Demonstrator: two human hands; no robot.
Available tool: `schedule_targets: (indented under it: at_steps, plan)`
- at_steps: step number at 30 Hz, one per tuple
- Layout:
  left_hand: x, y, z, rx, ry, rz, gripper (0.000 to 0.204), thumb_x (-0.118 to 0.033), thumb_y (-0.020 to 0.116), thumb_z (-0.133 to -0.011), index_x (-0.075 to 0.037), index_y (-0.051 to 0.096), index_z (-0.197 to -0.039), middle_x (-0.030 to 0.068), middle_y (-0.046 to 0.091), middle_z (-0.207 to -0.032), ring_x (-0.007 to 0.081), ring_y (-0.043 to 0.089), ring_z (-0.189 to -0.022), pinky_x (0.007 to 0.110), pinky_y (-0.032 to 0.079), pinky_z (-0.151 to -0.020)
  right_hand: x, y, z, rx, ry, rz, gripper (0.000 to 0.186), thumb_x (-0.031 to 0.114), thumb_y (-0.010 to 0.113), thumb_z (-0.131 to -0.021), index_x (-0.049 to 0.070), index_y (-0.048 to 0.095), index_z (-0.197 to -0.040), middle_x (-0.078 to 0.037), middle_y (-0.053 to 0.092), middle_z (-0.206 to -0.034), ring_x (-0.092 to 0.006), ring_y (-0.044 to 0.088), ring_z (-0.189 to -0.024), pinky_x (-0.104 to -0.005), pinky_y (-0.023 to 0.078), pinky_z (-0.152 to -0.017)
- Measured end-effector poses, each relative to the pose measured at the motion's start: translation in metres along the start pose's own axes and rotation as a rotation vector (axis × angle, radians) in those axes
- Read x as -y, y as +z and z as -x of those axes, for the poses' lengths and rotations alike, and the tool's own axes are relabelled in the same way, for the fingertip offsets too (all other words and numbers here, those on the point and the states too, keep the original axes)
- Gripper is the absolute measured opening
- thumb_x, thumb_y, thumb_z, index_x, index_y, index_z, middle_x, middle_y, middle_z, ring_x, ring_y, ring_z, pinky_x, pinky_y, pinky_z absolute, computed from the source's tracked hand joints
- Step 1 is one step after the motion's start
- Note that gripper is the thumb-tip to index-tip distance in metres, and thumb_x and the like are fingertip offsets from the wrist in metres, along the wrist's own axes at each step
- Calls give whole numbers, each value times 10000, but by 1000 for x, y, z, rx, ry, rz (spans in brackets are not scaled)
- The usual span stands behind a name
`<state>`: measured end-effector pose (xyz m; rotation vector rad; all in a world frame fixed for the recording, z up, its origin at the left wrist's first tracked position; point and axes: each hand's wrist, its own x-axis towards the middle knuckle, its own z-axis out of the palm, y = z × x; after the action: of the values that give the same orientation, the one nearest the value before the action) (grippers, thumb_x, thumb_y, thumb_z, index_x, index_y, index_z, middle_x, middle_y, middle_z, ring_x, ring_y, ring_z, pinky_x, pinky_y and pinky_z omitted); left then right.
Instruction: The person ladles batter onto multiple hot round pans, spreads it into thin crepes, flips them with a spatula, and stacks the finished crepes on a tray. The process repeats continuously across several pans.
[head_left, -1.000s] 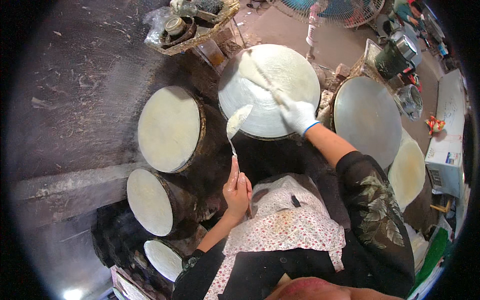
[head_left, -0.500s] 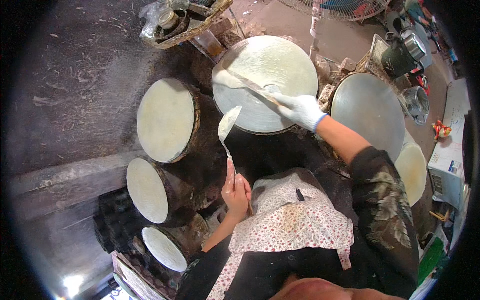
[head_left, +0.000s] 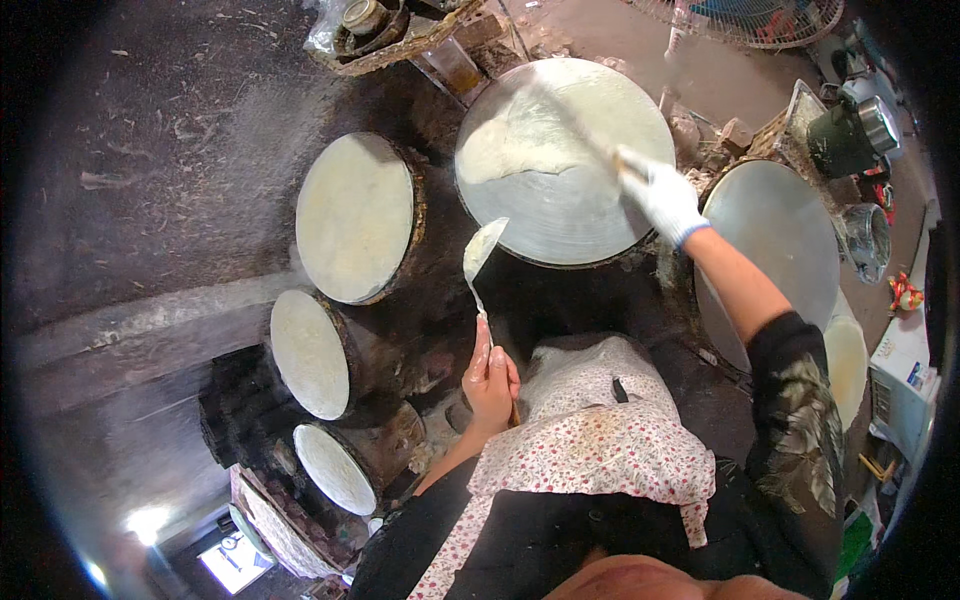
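Evidently, the grip of the left hand (head_left: 490,385) was clamped on a ladle (head_left: 484,248), its bowl near seven o'clock of the round griddle (head_left: 560,218), itself at one o'clock in view. The gloved right hand (head_left: 662,195), toward four o'clock of the griddle, gripped a motion-blurred stick (head_left: 585,135) across pale batter (head_left: 505,150).

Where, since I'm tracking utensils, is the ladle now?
In the head view, the ladle is near the centre, held in the left hand, its upper end by the lower-left rim of the largest griddle.

No legible txt — only tiny marks (head_left: 886,348) & blue label (head_left: 915,374) on white box (head_left: 904,402) (far R, v. small)
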<state>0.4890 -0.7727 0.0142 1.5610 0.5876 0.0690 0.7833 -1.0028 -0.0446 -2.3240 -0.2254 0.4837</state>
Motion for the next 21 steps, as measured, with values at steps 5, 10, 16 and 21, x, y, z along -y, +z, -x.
schedule_targets:
  at_steps: [5,10,16,21]
  plan:
    - [0,-2,5,-90,-93,-51,540,-93,457,-1115,-50,340,-1640,-12,498,-601,41,406,-482,213,355,-465,7,2,-11,244,-274,140,423,425,574,-969,274,697,-1344,-183,748,-1122,-386,718,-1009,-453,559,-907]
    - [-17,-11,-20,-125,-46,-235,528,-98,445,-1115,-54,359,-1635,-24,473,-576,39,398,-466,219,345,-449,2,-5,-14,275,-204,-5,418,453,642,-971,271,720,-1340,-163,743,-1207,-345,729,-1078,-375,549,-987]
    - [-7,2,-125,-158,63,-205,527,-122,441,-1123,-113,362,-1644,-43,440,-596,27,375,-475,220,347,-433,2,1,-21,241,-372,327,406,445,616,-972,325,692,-1352,-157,760,-982,-386,729,-869,-467,584,-801]
    - [-5,10,-142,-125,52,-94,539,-120,458,-1119,-164,366,-1648,-66,421,-618,26,368,-485,212,349,-437,-24,-10,5,371,-239,360,374,390,661,-981,342,691,-1351,-140,764,-930,-345,748,-805,-421,594,-745]
